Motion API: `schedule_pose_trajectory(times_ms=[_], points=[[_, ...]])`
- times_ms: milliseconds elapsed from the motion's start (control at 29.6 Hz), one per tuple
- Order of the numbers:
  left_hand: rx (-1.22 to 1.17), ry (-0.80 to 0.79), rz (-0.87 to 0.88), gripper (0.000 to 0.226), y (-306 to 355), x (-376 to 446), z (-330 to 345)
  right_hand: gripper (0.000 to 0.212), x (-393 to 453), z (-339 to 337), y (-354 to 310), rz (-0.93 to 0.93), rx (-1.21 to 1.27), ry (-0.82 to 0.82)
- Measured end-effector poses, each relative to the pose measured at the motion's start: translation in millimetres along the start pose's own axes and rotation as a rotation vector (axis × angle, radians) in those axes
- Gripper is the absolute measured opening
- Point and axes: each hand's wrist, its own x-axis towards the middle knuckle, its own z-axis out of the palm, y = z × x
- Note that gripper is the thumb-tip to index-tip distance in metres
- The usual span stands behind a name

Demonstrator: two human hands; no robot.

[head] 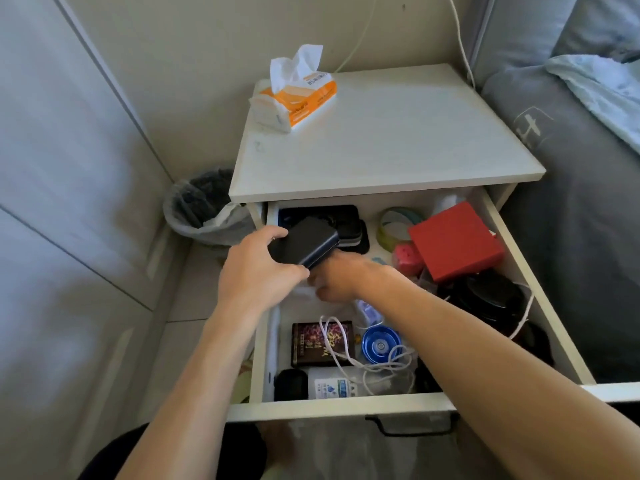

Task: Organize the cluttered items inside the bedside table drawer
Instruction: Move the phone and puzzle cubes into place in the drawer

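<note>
A dark case (304, 244) is being gripped by the left hand (258, 271) above the open drawer (346, 405), while clutter beside a red box (455, 241) is being reached by the right hand (341, 277).

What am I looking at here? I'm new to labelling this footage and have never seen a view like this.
There is no machine here. One camera, worn on a person's head, looks forward and down, so the two bare arms reaching in from below are the wearer's own. They are tidying an open bedside table drawer. The left hand grips a dark rounded case, lifted above the drawer's back left. The right hand reaches into the middle of the clutter; what it touches is hidden. Inside lie a red box, a blue round object and a tangled white cord. A tissue pack sits on the table top.
</note>
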Motion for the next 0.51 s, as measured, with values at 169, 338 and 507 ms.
schedule_pose_trajectory(times_ms=[169, 338, 507], points=[[0.095, -0.012, 0.026, 0.069, -2.2, 4.6, 0.0, 0.024, -10.7, 5.8, 15.9, 0.033, -0.164, -0.188], [0.383, -0.057, 0.186, 0.066, 9.3, 0.2, 11.6, 0.024, -44.9, 14.0, 38.7, 0.096, -0.063, -0.166], [0.659, -0.187, 0.361, 0.063, 12.6, 3.1, 31.9, 0.033, -59.8, 25.7, 29.6, 0.062, -0.112, -0.08]])
